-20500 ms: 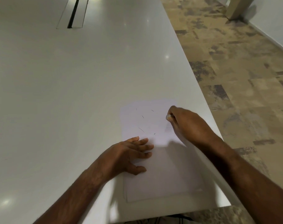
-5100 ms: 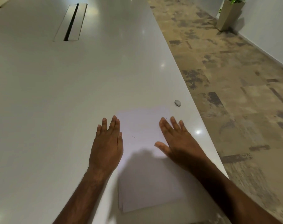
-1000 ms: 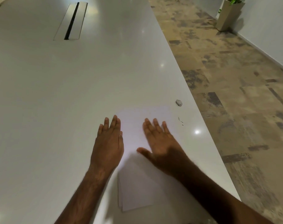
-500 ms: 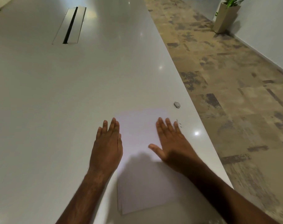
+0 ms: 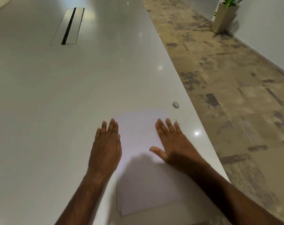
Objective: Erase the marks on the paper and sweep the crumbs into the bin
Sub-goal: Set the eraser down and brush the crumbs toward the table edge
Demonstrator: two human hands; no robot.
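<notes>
Presently, a white table (image 5: 73,95) fills the view, patterned floor (image 5: 235,95) along its 3 o'clock side. A sheet of paper (image 5: 138,127) lies near the table's right edge. The left hand (image 5: 106,148) rests flat, fingers extended, on the paper's 9 o'clock edge. The right hand (image 5: 173,143) lies flat and spread at its 3 o'clock edge, holding nothing. The eraser (image 5: 176,104) sits at 1 o'clock from the paper. Dark crumbs (image 5: 178,124) lie just beside the right fingertips

office meeting room: long white table (image 5: 73,82), cable slot (image 5: 68,26), carpet tiles (image 5: 227,95)
</notes>
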